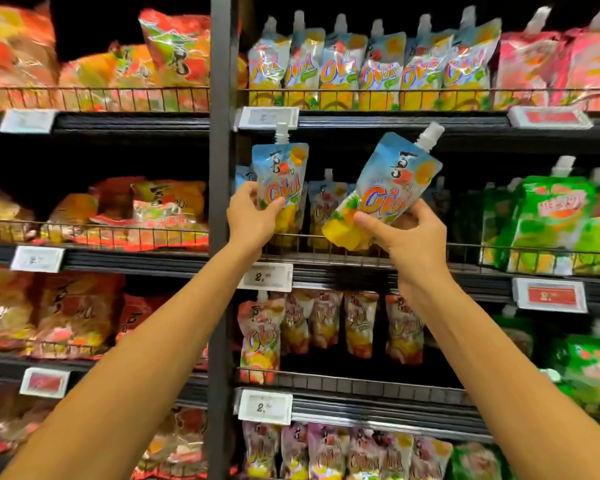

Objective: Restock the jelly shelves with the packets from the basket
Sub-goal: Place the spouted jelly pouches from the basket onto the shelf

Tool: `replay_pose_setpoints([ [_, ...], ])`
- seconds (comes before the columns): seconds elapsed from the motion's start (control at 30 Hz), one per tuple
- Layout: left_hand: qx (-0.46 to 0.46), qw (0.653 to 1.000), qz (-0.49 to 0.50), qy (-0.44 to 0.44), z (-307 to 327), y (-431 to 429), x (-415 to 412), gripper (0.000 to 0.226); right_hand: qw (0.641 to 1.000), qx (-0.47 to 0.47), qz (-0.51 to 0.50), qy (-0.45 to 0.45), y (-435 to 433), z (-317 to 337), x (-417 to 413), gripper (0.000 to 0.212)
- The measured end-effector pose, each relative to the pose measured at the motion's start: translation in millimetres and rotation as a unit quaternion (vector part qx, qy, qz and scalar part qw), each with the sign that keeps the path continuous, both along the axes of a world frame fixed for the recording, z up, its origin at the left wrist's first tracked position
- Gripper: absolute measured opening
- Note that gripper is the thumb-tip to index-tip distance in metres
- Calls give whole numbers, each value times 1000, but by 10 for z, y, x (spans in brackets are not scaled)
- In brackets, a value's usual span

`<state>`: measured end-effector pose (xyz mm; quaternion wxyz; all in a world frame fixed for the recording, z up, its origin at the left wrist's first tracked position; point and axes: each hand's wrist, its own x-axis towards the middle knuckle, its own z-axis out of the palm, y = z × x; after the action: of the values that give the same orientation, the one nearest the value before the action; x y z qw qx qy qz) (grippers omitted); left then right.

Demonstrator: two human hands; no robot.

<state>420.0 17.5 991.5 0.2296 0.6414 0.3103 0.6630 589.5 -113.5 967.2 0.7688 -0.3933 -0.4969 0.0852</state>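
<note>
My left hand grips a blue and yellow spouted jelly pouch by its lower half and holds it upright at the left end of the middle shelf. My right hand holds a second, matching pouch, tilted with its white cap up to the right, in front of the same shelf. A few matching pouches stand behind the wire rail there. The basket is out of sight.
A dark upright post splits the rack. Left of it lie red and orange snack bags. A full row of matching pouches fills the shelf above; green pouches stand right, and mixed-fruit pouches sit below.
</note>
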Motion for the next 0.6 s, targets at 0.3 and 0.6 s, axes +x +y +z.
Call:
replay_pose_setpoints([
  [0.3, 27, 980, 75, 180, -48, 36, -33, 28, 988, -43, -115, -89, 586, 291, -13, 59],
  [0.6, 97, 952, 196, 213, 17, -54, -122, 39, 959, -158, -115, -204, 751, 362, -62, 77],
])
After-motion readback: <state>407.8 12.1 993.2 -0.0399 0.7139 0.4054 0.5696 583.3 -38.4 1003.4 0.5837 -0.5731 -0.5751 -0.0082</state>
